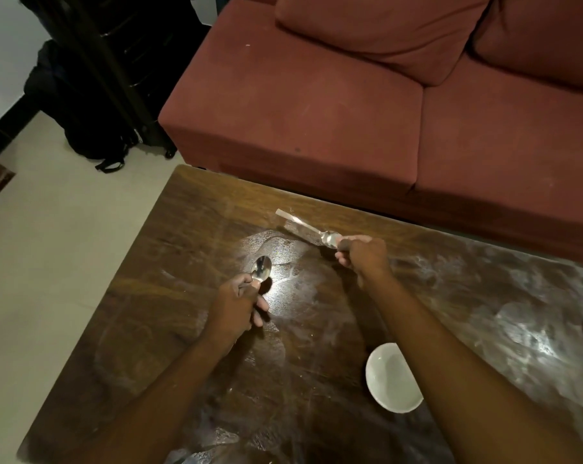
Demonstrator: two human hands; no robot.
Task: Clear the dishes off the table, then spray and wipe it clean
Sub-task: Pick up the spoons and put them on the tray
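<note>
Spoon (261, 269) sits clenched in the left grip (238, 303), its bowl poking out just beyond the fist, while the right grip (360, 257) grasps a blurred utensil (300, 224) jutting up-left from it, both over the smeared bench (199, 229), with a dish (390, 380) nearer, beside the right forearm.

sofa: rust-red fabric sofa (316, 105), loose back cushions | table: dark glossy wooden table (199, 212) just in front of sofa, pale smears, bright glare | floor: cream tiled floor (49, 262) left of sofa | black luggage (92, 122) at sofa's left end | white wall (2, 61) behind luggage, dark skirting
</note>
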